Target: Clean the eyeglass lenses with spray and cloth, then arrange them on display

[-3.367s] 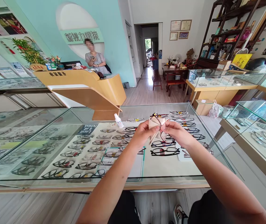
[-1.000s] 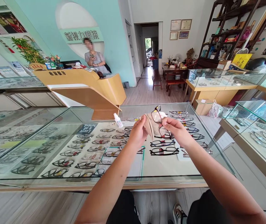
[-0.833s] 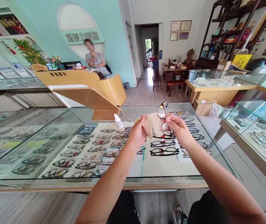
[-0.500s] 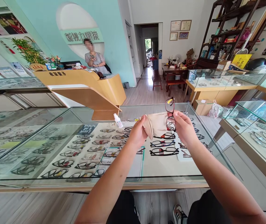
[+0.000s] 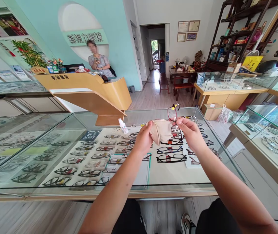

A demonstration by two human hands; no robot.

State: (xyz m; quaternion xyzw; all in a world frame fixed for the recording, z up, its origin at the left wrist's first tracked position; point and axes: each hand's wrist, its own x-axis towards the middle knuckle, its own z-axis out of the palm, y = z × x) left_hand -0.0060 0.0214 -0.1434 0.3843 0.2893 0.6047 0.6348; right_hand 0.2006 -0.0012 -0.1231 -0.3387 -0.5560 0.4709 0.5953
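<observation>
Pinched in my left hand [image 5: 144, 137] is a beige cloth [image 5: 162, 130], folded and hanging between my two hands above the glass display case [image 5: 175, 182]. My right hand [image 5: 189, 132] grips a pair of red-framed eyeglasses [image 5: 168, 114] near the middle of the frame. The eyeglasses stand on end, one lens above my fingers and the other below, just right of the cloth. Whether cloth and lens touch, I cannot tell. A small white spray bottle [image 5: 123, 126] stands on the glass to the left of my left hand.
Rows of eyeglass frames [image 5: 90, 173] lie inside the case, along with a green-edged tray [image 5: 139, 172]. Another glass case [image 5: 273, 130] stands to the right. Behind a wooden counter [image 5: 114, 92] stands a person [image 5: 100, 63]. Beyond are a dark table [image 5: 183, 73] and a bench [image 5: 184, 86].
The eyeglasses in my right hand have turned and shifted slightly left, so the upper lens now faces me more. My left hand with the cloth has hardly moved.
</observation>
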